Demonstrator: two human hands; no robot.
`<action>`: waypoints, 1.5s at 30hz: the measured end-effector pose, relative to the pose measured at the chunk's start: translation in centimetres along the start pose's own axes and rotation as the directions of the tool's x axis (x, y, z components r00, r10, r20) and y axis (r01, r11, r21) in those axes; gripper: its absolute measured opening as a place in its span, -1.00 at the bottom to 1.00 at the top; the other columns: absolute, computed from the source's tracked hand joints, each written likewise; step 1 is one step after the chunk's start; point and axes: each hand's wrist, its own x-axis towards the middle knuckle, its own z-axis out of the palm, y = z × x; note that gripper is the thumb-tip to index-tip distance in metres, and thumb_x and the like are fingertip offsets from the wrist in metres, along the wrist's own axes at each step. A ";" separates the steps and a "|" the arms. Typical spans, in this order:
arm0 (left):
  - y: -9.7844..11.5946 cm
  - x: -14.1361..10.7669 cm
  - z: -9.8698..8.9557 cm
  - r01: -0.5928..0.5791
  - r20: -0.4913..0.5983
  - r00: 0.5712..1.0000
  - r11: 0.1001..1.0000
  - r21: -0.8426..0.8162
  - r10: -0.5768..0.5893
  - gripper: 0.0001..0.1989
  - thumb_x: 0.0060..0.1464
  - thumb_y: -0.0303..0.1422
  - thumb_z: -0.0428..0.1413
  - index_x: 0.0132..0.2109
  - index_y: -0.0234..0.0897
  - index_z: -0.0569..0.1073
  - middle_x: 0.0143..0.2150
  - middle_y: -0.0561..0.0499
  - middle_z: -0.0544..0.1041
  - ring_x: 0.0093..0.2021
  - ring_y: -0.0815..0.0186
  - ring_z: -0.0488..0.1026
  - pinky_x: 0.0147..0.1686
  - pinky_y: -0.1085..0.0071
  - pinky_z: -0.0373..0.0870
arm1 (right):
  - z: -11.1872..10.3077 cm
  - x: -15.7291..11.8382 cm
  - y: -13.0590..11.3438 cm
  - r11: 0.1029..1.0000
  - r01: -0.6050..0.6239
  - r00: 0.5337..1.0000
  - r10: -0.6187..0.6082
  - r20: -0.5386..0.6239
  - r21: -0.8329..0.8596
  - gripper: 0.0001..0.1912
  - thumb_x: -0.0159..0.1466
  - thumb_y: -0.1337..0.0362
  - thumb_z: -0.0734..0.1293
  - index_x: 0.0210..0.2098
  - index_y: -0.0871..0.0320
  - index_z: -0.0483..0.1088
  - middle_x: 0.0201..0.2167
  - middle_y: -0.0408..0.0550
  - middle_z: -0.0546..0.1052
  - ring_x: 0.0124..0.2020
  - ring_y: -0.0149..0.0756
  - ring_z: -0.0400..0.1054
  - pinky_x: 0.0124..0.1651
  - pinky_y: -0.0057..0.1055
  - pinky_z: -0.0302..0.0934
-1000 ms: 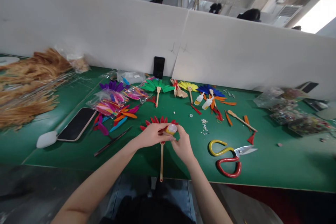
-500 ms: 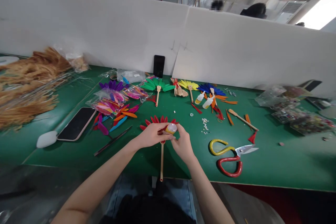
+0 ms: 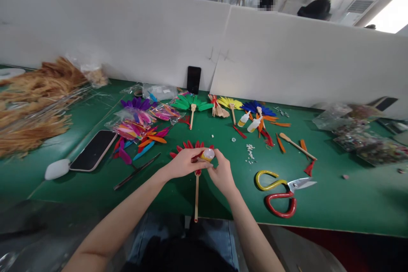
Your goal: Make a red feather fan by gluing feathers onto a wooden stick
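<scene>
My left hand (image 3: 184, 163) is closed around a small glue bottle (image 3: 208, 154) with a yellow label. The bottle is tilted with its pale base toward me, so its tip is hidden. Right beside it, my right hand (image 3: 222, 173) has its fingers curled in by the bottle's side; what they pinch cannot be made out. Under both hands lies a red feather fan (image 3: 188, 145), partly covered by them. Its wooden handle (image 3: 196, 197) points toward me and reaches past the table's front edge.
Scissors (image 3: 282, 193) lie at right near white beads (image 3: 250, 153). Two glue bottles (image 3: 254, 124) rest by a blue fan (image 3: 255, 107). Green (image 3: 193, 103) and yellow (image 3: 230, 102) fans are farther back. Tweezers (image 3: 137, 171), loose feathers (image 3: 149, 139) and a phone (image 3: 93, 151) lie at left.
My hands and the bottle stay in almost the same place over the red fan. The view has shifted slightly, so things on the right appear a little farther right.
</scene>
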 end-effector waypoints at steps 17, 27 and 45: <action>0.8 1.2 1.1 -0.005 0.062 0.998 1.000 0.030 0.003 -0.48 -0.01 -0.16 0.14 0.08 -0.27 0.34 -0.15 -0.03 0.50 -0.19 0.21 0.44 -0.22 0.40 0.36 | -2.3 -0.7 -0.1 0.997 -0.072 0.997 0.072 0.015 -0.035 -0.77 0.03 0.41 0.18 -0.28 0.15 0.22 -0.39 -0.04 0.40 -0.35 -0.23 0.31 -0.31 -0.37 0.20; 0.5 -0.5 0.2 0.023 0.044 0.999 1.000 0.002 -0.023 -0.48 0.01 -0.18 0.14 0.09 -0.30 0.32 -0.20 -0.03 0.50 -0.27 0.26 0.45 -0.28 0.41 0.38 | -0.7 -0.7 -0.9 0.999 -0.045 0.998 0.044 0.045 0.013 -0.84 0.07 0.37 0.19 -0.30 0.16 0.23 -0.40 -0.05 0.40 -0.38 -0.25 0.30 -0.33 -0.40 0.20; 0.2 1.0 1.3 -0.033 0.079 0.996 0.998 0.053 0.029 -0.48 0.00 -0.19 0.15 0.09 -0.30 0.33 -0.15 -0.04 0.50 -0.17 0.22 0.45 -0.22 0.41 0.36 | -2.0 -1.1 0.1 0.997 -0.073 0.997 0.073 0.006 -0.028 -0.85 0.07 0.34 0.20 -0.32 0.16 0.25 -0.41 -0.06 0.42 -0.39 -0.26 0.31 -0.33 -0.41 0.20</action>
